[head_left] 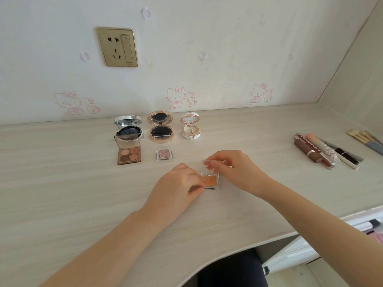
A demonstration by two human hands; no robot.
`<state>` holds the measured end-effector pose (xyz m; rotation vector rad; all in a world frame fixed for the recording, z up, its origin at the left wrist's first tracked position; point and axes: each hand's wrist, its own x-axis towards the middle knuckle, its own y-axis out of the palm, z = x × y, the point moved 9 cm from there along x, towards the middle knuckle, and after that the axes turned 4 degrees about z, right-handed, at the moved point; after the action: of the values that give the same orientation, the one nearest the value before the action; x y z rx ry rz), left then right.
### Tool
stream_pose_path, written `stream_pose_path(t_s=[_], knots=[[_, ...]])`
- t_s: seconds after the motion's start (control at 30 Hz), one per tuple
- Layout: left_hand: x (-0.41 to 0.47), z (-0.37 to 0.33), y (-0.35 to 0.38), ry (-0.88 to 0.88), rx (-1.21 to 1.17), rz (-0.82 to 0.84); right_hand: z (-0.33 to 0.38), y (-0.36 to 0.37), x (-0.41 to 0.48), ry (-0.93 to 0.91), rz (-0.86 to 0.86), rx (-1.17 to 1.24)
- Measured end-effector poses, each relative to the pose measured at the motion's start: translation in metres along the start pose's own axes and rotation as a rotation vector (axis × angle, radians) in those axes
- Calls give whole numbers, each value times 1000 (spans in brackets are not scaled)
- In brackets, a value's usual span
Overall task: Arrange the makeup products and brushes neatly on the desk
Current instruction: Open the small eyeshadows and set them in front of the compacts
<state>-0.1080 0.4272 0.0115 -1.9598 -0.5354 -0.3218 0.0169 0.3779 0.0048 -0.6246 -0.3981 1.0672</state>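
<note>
Notably, the small clear square case (211,181) shows orange-brown powder.

The pale wood-grain desk (62,183) carries three open round compacts in a row near the wall: a silver compact (127,126), a rose-gold compact (161,126) and a white floral compact (191,129). Before them lie a brown four-pan palette (129,152), a pink-pan case (163,153) and, nearer, an orange-pan case (211,181). At the far right, lip tubes and pencils (319,152) lie side by side, with brushes (365,139) beyond.
</note>
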Motion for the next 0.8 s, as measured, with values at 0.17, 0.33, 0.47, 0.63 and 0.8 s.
stream_pose_path(t_s=[0.17, 0.33, 0.47, 0.63, 0.8], knots=[[0, -1, 1, 0, 1, -1, 0, 1, 0, -20, 10, -31], [0, 0, 3, -9, -1, 11, -1, 1, 1, -12, 22, -45], [-1, 2, 4, -16, -6, 9, -2, -3, -2, -6, -18, -71], [0, 3, 5, -22, 7, -2, -12, -17, -23, -15, -162, -121], [-1, 5, 5, -30, 22, -11, -8, -10, -49, -119, -193, -270]])
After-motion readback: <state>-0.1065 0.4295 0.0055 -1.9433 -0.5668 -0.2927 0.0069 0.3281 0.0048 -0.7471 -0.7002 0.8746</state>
